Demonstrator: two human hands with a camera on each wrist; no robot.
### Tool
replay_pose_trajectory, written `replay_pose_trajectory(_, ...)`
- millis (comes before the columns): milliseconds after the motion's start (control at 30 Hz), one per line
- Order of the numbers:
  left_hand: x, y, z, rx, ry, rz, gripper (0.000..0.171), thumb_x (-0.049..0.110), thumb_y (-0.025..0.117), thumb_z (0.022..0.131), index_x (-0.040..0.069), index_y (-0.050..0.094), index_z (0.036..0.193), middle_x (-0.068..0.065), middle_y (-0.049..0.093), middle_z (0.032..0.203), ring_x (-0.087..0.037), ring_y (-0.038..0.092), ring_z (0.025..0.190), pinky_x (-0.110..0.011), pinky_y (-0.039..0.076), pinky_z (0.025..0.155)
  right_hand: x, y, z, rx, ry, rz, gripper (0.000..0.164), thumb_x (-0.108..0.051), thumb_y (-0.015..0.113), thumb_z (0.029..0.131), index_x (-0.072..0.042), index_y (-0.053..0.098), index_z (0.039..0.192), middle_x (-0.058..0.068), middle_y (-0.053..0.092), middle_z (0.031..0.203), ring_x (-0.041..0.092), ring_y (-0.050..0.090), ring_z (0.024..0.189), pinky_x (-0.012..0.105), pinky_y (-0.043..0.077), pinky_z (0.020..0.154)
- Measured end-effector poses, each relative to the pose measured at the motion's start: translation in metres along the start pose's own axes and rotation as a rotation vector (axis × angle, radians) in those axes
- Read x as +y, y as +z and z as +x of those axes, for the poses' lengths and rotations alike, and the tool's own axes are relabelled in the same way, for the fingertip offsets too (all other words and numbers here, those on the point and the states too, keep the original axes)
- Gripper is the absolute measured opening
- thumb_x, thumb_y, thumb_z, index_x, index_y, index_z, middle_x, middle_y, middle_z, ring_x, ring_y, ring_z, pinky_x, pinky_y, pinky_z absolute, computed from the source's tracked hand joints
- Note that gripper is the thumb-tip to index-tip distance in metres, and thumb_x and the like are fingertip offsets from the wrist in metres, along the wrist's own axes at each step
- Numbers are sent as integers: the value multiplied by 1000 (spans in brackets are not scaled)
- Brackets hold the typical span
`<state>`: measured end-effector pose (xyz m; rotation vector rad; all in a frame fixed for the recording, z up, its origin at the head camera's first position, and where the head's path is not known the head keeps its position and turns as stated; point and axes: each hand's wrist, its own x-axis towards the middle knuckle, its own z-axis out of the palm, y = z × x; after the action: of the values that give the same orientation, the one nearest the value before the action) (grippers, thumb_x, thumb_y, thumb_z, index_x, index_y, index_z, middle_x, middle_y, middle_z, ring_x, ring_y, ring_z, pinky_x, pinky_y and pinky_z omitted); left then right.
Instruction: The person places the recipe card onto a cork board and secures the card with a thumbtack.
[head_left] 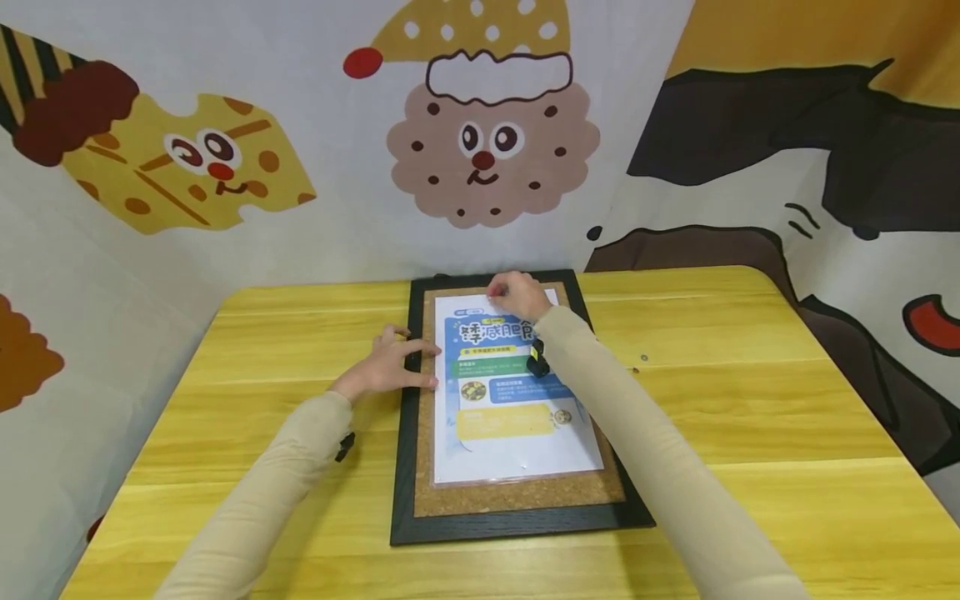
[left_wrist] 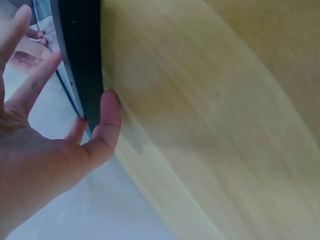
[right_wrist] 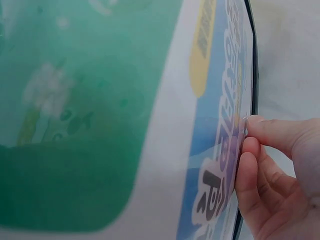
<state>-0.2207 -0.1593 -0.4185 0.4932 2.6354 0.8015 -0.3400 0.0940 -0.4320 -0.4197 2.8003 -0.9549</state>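
Observation:
A laminated poster (head_left: 517, 454) with blue, green and yellow panels lies on a cork board (head_left: 517, 497) in a black frame (head_left: 525, 522). My left hand (head_left: 386, 364) reaches over the frame's left side, fingers spread, fingertips at the poster's left edge. In the left wrist view, its fingers (left_wrist: 111, 107) lie along the black frame side. My right hand (head_left: 522, 296) is at the poster's top edge. Its thumb and fingertips pinch a small clear pushpin (right_wrist: 246, 121) against the sheet, partly hidden by the fingers.
The board lies on a yellow wood-grain table (head_left: 300, 500), its top end near the wall cloth (head_left: 337, 217) with cartoon prints. Two tiny pieces, one a greyish bit (head_left: 643, 357) and one a brownish bit (head_left: 635, 370), lie right of the frame.

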Motion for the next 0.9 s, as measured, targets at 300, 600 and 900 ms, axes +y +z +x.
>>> replay_pose_trajectory(300,-5,0,4,-88,-42,-19,77,38,80,80,21,44,145,-35,1,152,-56,1,135,-74,20,97,-3,-2,0,-9,3,-46,13,-12,65,94,-10,69,106,5,65,104,22,57,96,39,45,90)
replay_pose_trajectory(600,-9,-3,1,-128,-14,45,88,44,80,77,24,36,150,-35,2,153,-55,3,136,-74,21,97,2,3,1,21,8,15,12,-15,67,93,-10,72,103,4,67,102,21,58,94,39,45,90)
replay_pose_trajectory(900,-15,0,2,-132,31,64,92,49,78,77,26,31,152,-35,1,152,-51,2,137,-73,21,98,2,4,-1,73,31,68,12,-14,66,93,-9,73,102,5,68,104,21,58,95,40,44,90)
